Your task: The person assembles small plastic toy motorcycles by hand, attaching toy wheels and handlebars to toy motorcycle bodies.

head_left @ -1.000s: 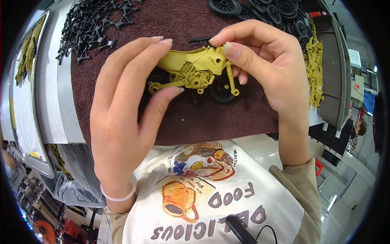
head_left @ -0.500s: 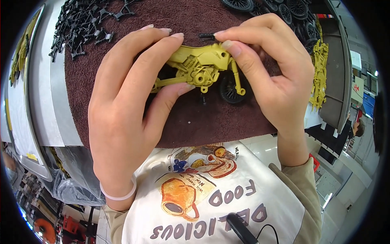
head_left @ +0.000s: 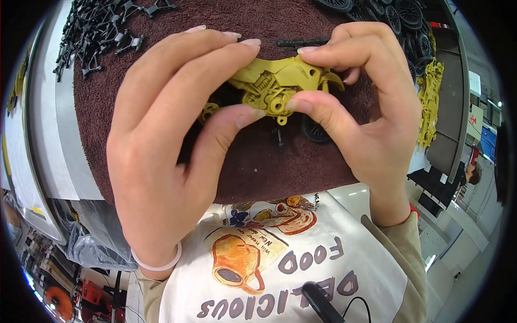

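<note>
A yellow toy motorcycle body (head_left: 295, 76) is held between my two hands above a dark red towel. My left hand (head_left: 167, 118) is closed on its rear, the thumb low by the engine and the fingers over the top. My right hand (head_left: 361, 91) pinches its front half, thumb on the engine part and forefinger on the upper edge. Just behind lies a black rod-like part (head_left: 301, 42), partly covered by the right fingers. Below the body, a black spoked wheel (head_left: 314, 129) shows beside the right thumb. A small dark piece (head_left: 279, 135) lies on the towel.
Black frame-like parts (head_left: 116, 27) pile up at the far left of the towel (head_left: 258, 175). Black spoked wheels (head_left: 396, 19) heap at the far right, next to yellow plastic parts (head_left: 430, 105). A clear plastic bag (head_left: 97, 250) hangs at lower left.
My right thumb has come down from the top front onto the engine part, and its fingers now grip the body's front half. The body has shifted slightly right.
</note>
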Available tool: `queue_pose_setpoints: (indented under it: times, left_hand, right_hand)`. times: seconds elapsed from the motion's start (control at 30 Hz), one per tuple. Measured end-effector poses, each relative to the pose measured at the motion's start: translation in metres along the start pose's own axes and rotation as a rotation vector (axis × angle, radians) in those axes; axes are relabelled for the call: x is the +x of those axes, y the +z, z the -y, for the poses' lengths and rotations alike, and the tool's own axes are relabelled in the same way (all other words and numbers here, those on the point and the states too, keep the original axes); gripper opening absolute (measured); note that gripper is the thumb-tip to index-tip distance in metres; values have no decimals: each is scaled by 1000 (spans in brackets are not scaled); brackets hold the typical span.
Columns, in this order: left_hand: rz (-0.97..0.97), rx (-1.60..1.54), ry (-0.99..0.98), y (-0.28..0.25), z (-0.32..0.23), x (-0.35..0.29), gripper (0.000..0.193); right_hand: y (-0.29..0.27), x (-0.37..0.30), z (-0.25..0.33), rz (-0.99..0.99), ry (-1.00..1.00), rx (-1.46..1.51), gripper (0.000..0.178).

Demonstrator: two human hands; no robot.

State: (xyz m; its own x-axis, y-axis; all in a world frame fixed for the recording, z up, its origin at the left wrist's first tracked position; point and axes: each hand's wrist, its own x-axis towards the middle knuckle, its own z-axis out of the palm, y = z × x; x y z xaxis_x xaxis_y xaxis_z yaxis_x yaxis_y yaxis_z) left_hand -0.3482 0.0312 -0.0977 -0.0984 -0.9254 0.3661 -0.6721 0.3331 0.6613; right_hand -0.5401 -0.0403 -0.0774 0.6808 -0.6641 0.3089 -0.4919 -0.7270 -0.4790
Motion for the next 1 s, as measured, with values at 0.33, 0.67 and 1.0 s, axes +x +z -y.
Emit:
queue_pose_setpoints:
  times: [0.33, 0.67, 1.0]
  left_hand:
    - [8, 49, -46, 7, -3, 4, 31]
    - [-86, -158, -1, 2, -8, -11, 46]
    - [-273, -946, -333, -2, -25, -28, 38]
  right_hand:
    - [7, -17, -3, -135, 138, 61, 61]
    - [0, -18, 21, -57, 512, 982, 63]
    - [-4, -29, 32, -90, 335, 971, 55]
